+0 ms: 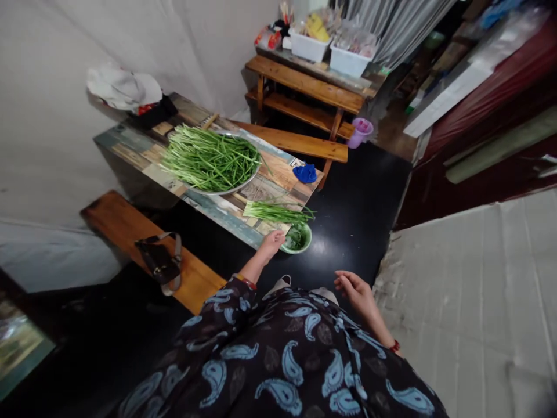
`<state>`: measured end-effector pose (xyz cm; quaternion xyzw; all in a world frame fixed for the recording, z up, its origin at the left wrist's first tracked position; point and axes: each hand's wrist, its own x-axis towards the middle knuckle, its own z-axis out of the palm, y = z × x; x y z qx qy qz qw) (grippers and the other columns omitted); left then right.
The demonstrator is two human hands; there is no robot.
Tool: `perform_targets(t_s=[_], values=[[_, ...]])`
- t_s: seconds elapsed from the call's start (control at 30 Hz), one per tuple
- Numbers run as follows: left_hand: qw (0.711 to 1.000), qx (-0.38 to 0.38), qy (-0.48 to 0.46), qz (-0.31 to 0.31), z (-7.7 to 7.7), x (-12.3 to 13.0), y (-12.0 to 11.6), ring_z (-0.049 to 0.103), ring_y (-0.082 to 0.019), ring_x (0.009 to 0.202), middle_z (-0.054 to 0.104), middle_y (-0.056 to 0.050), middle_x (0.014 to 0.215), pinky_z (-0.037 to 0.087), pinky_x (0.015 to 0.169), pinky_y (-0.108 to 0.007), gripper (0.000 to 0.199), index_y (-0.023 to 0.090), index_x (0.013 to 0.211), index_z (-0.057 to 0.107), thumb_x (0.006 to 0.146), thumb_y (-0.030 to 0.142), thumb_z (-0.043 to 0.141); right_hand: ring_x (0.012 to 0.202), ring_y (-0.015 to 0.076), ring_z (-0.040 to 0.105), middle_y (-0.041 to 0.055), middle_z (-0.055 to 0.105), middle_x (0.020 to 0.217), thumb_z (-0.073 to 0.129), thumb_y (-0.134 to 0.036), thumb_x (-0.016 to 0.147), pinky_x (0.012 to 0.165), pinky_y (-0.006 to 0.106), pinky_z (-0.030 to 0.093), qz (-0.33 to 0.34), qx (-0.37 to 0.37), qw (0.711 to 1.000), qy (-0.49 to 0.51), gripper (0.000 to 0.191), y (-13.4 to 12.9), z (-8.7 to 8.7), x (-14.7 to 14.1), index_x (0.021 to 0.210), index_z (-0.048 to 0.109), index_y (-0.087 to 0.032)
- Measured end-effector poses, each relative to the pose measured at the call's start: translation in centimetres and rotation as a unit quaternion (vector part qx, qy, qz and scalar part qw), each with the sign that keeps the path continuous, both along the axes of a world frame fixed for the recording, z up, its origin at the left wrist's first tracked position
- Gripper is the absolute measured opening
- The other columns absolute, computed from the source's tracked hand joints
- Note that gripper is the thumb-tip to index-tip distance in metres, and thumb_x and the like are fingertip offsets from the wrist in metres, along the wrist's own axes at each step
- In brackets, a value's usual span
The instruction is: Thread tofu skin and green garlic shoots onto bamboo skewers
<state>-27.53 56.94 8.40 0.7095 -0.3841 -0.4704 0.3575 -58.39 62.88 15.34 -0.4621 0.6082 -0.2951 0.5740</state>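
Note:
My left hand [273, 240] is at the near corner of the patchwork-wood table [209, 210], its fingers curled together; whether anything small is between them I cannot make out. Right beside it is a light green bowl [308, 241] with green bits in it, at the table's end. A small bunch of long green stalks, like chives [272, 211], lies on the table just beyond that hand. Farther back, a big heap of the same stalks [209, 157] fills a round metal tray [243, 184]. Over the dark floor, my right hand [355, 290] hangs with loosely bent, parted fingers, holding nothing.
A blue crumpled cloth or glove [304, 173] lies at the table's far corner. Wooden benches [195, 284] flank the table, the near one bearing a dark handbag [162, 262]. White bins [350, 61] stand on another table behind. A purple bucket [360, 132] is on the floor.

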Motion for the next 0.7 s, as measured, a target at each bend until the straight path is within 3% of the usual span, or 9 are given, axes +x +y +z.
perform_targets(t_s=[0.07,0.13,0.2,0.3,0.4,0.5,0.63,0.7], values=[[0.997,-0.012,-0.072,0.008,-0.2,-0.4,-3.5,0.059,-0.032,0.124,0.063,-0.022,0.130,0.045,0.105,-0.044,0.047,0.011,0.122,0.063,0.080,0.032,0.070,0.066,0.0198,0.064,0.0092,0.072,0.078,0.070,-0.071,0.069,0.053,0.028,0.046,0.028,0.008,1.000,-0.009,0.063,-4.3,-0.4,-1.2,0.098,0.073,-0.016],[0.990,-0.009,-0.136,0.023,-1.1,-0.9,-6.5,0.037,-0.035,0.145,0.045,-0.023,0.152,0.027,0.119,-0.045,0.058,0.010,0.132,0.058,0.079,0.028,0.072,0.067,0.0201,0.064,0.0094,0.072,0.078,0.071,-0.071,0.067,0.054,0.028,0.046,0.073,0.018,0.997,-0.013,0.063,-8.7,-1.4,-3.0,0.097,0.074,-0.016],[0.982,0.011,-0.184,0.045,-2.5,-2.0,-8.8,0.019,-0.035,0.153,0.028,-0.021,0.162,0.014,0.124,-0.046,0.067,0.011,0.139,0.052,0.077,0.028,0.073,0.069,0.0208,0.065,0.0097,0.073,0.080,0.071,-0.071,0.068,0.055,0.028,0.047,0.123,0.031,0.992,-0.010,0.063,-13.3,-2.5,-5.7,0.098,0.074,-0.016],[0.967,0.065,-0.227,0.091,-4.2,-5.0,-11.3,0.010,-0.034,0.155,0.021,-0.014,0.166,0.006,0.125,-0.049,0.072,0.017,0.144,0.048,0.078,0.030,0.073,0.071,0.0219,0.067,0.0101,0.074,0.081,0.071,-0.071,0.068,0.057,0.028,0.048,0.186,0.037,0.982,0.014,0.063,-20.9,-3.5,-10.7,0.098,0.074,-0.015],[0.950,0.123,-0.245,0.151,-4.3,-8.0,-12.8,0.018,-0.034,0.153,0.030,-0.014,0.163,0.011,0.125,-0.050,0.070,0.018,0.144,0.049,0.078,0.028,0.072,0.071,0.0229,0.068,0.0104,0.075,0.081,0.071,-0.073,0.065,0.060,0.030,0.050,0.233,0.025,0.971,0.049,0.066,-28.6,-3.3,-15.4,0.096,0.075,-0.016],[0.925,0.158,-0.257,0.230,-3.1,-9.2,-13.3,0.029,-0.029,0.150,0.039,-0.013,0.159,0.021,0.124,-0.042,0.061,0.016,0.142,0.051,0.084,0.023,0.066,0.073,0.0239,0.069,0.0115,0.076,0.085,0.071,-0.073,0.065,0.059,0.030,0.050,0.268,0.020,0.960,0.076,0.067,-35.7,-2.7,-18.3,0.100,0.074,-0.016],[0.867,0.215,-0.242,0.380,-1.7,-7.6,-13.5,0.049,-0.029,0.136,0.054,-0.019,0.143,0.039,0.113,-0.043,0.044,0.009,0.136,0.053,0.095,0.025,0.055,0.072,0.0224,0.068,0.0116,0.075,0.086,0.070,-0.071,0.067,0.058,0.029,0.051,0.315,0.010,0.946,0.079,0.066,-43.1,-2.2,-18.3,0.101,0.074,-0.015],[0.834,0.237,-0.220,0.448,-1.5,-6.4,-13.7,0.059,-0.027,0.120,0.060,-0.016,0.132,0.050,0.102,-0.046,0.040,0.012,0.131,0.056,0.096,0.031,0.058,0.072,0.0220,0.068,0.0115,0.075,0.086,0.071,-0.070,0.068,0.058,0.029,0.051,0.348,0.008,0.934,0.078,0.065,-46.1,-2.1,-17.1,0.102,0.074,-0.015]])
